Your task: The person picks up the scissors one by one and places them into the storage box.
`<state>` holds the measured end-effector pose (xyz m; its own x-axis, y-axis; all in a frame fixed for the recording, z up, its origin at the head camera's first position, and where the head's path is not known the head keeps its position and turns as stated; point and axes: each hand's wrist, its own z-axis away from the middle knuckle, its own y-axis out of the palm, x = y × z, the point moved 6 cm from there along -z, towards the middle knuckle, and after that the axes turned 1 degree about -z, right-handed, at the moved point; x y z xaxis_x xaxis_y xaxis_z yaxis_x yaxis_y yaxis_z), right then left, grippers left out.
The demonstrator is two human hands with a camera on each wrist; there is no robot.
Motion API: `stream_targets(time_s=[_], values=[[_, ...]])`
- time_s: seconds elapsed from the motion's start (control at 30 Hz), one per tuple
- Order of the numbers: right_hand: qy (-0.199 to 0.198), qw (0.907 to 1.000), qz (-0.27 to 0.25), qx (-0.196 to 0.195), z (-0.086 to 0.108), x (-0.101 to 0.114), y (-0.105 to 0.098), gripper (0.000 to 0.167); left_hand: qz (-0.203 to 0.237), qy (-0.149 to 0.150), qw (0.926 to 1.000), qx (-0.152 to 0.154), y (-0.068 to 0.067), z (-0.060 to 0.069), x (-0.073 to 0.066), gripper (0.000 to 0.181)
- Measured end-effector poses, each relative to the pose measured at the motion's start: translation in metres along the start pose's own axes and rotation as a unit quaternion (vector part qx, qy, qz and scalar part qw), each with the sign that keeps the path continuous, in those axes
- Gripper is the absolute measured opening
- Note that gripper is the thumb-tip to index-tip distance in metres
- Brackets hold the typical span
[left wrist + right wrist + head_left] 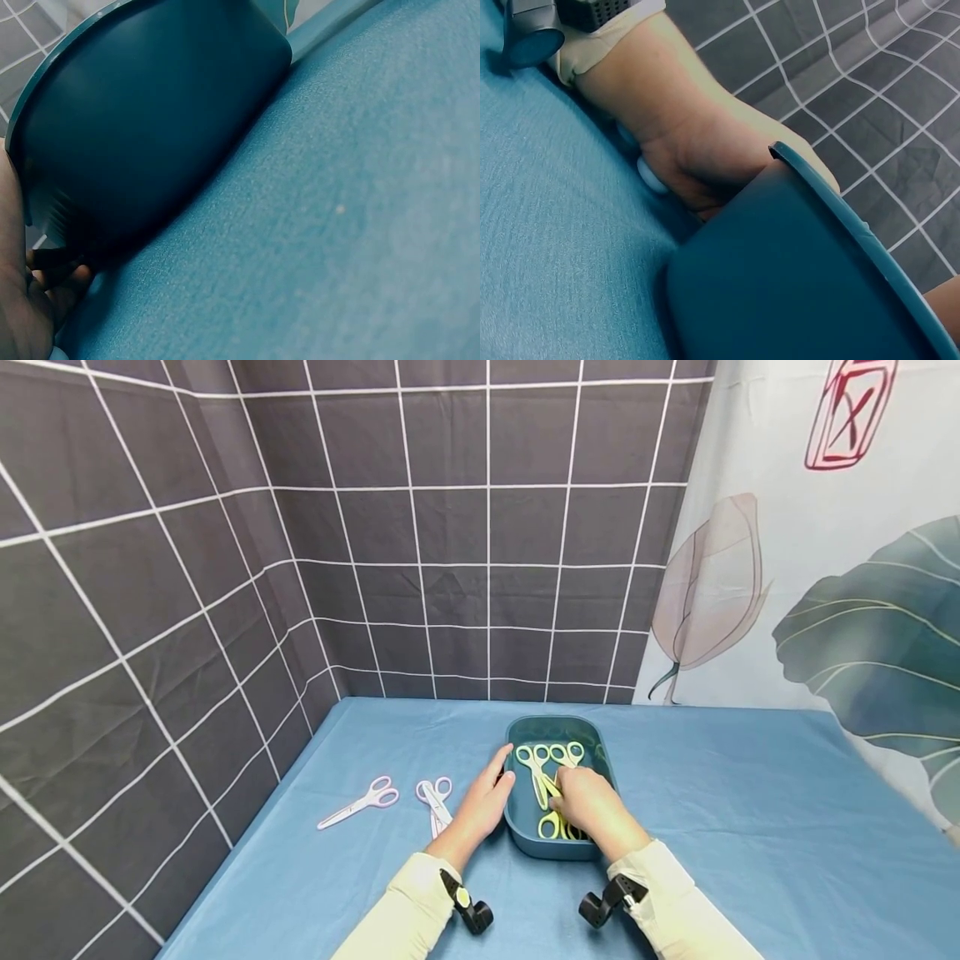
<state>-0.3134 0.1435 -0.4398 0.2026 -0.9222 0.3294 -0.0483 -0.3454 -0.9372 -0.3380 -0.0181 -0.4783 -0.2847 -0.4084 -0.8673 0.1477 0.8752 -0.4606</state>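
A dark teal tray (525, 843) holds several pairs of yellow-green scissors (537, 770). Along its left side, my left hand (476, 806) grips the wall, with the thumb near the rim; the left wrist view shows its fingers (71, 289) curled low against the tray (150, 112). Inside the tray, my right hand (596, 810) pinches a yellow pair (552, 788), which it partly covers. The right wrist view shows my left hand (720, 142) behind the tray's wall (780, 277), and a sliver of my right hand (946, 311).
Left of the tray on the blue cloth (720, 802) lie pink-handled scissors (360, 804) and, closer to my left forearm, more pink-handled scissors (437, 802) that look overlapped. Dark gridded fabric (450, 527) stands behind and at left; a patterned curtain (787, 568) hangs at back right.
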Motion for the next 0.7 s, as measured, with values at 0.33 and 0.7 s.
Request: stream_targets(time_s=[0.33, 0.7], values=[[-0.027, 0.9990, -0.015, -0.033, -0.002, 0.002, -0.015, 0.014, 0.002, 0.005, 1.0000, 0.001, 0.000, 0.000, 0.001, 0.051], [-0.099, 0.9883, -0.083, -0.081, -0.006, -0.013, -0.036, 0.006, 0.004, -0.005, 1.0000, 0.000, 0.001, 0.000, 0.002, 0.051]])
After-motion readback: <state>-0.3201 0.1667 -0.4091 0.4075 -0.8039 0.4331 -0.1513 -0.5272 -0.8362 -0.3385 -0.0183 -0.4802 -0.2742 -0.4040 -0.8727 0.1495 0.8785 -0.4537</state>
